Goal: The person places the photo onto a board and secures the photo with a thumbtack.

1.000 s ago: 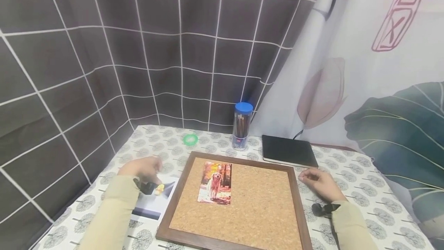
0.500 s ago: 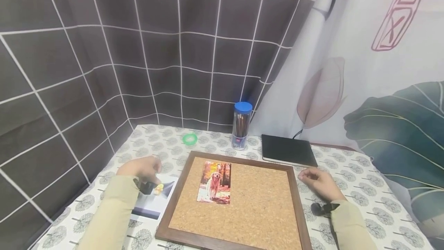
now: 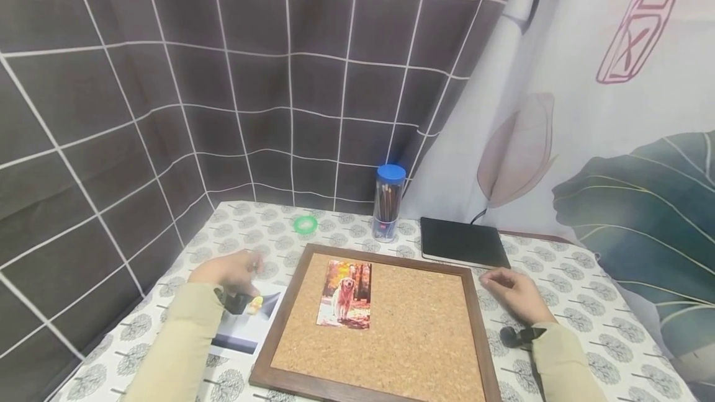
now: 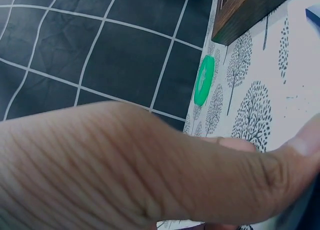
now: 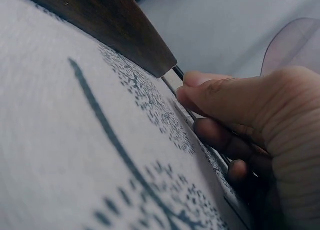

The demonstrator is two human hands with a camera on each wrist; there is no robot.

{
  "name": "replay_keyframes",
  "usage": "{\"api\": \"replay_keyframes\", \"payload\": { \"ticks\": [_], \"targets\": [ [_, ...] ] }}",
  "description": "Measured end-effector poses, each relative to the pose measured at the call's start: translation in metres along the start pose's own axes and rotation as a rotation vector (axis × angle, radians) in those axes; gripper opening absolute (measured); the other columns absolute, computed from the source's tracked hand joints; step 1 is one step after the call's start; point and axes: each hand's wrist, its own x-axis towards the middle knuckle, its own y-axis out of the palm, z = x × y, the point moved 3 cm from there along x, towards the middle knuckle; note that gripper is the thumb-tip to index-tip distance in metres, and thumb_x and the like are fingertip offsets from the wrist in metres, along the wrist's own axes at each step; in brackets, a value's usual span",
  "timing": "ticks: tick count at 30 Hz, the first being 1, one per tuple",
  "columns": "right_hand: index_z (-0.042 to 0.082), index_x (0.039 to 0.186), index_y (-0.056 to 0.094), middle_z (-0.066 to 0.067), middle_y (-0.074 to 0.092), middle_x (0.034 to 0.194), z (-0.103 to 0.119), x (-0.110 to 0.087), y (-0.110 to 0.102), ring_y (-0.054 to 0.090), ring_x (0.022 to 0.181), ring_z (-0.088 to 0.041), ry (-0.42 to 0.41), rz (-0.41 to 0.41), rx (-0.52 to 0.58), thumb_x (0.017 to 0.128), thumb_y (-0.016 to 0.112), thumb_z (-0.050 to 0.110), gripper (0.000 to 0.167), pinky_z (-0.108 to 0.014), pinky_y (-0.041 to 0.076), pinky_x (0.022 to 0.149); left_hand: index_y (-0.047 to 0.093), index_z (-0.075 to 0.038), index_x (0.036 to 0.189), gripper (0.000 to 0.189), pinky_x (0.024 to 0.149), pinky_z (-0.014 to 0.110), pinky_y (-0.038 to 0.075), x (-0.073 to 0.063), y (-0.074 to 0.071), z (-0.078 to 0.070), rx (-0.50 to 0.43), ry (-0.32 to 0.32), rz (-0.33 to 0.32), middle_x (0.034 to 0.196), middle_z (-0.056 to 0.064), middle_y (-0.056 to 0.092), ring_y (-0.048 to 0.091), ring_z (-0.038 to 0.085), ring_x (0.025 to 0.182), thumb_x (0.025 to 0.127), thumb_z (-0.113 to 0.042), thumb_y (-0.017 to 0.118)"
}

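My left hand (image 3: 226,270) lies at the left over a pale picture sheet (image 3: 237,330) with dark blue-grey areas, partly hidden under hand and wrist. In the left wrist view its thumb (image 4: 225,177) stretches out to the sheet; most other fingers are hidden behind it. A small yellow shape (image 3: 255,304) shows on the sheet by the wrist strap. Right of it lies a cork board (image 3: 424,321) in a brown wooden frame, bearing a photo of a golden dog (image 3: 345,296). My right hand (image 3: 516,293) rests on the tablecloth beside the frame, fingers loosely curled, holding nothing.
Behind the board stand a clear jar of brushes (image 3: 388,206) with a blue lid and a flat black notebook-like item (image 3: 465,242). A green ring (image 3: 305,224) lies at the back left. The tree-print tablecloth (image 3: 234,228) meets a dark grid curtain (image 3: 251,79).
The left fingers stir slightly, blurred now and one second ago. The right hand, the board and the dog photo stay in place.
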Motion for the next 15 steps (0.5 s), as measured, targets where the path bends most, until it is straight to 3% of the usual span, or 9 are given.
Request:
{"api": "replay_keyframes", "payload": {
  "ticks": [4,10,15],
  "targets": [
    [0.016,0.107,0.072,-0.011,0.07,0.116,0.0009,-0.0005,0.0002,0.065,0.111,-0.038,0.001,-0.001,-0.003,0.096,0.064,0.046,0.033,-0.06,0.046,0.096,0.06,-0.009,0.101,0.036,0.07,0.039,0.052,-0.0026,0.0012,0.0001,-0.014,-0.015,0.007,0.092,0.006,0.061,0.058,0.024,0.078,0.074,-0.013,0.084],
    [0.015,0.108,0.072,-0.011,0.072,0.114,0.0005,0.0017,-0.0017,0.065,0.111,-0.039,-0.047,-0.049,-0.029,0.099,0.062,0.044,0.032,-0.059,0.047,0.095,0.061,-0.011,0.101,0.036,0.072,0.041,0.052,-0.0041,-0.0023,-0.003,0.041,-0.014,-0.026,0.093,0.004,0.062,0.058,0.023,0.08,0.073,-0.013,0.084],
    [0.012,0.108,0.073,-0.014,0.072,0.112,0.0005,0.0034,-0.002,0.062,0.113,-0.042,-0.046,-0.052,-0.047,0.099,0.061,0.043,0.034,-0.06,0.044,0.096,0.062,-0.01,0.089,0.029,0.064,0.037,0.049,-0.0049,-0.0029,-0.0044,0.035,-0.046,-0.026,0.081,0.003,0.06,0.055,0.022,0.072,0.073,-0.015,0.085]
  ]
}}
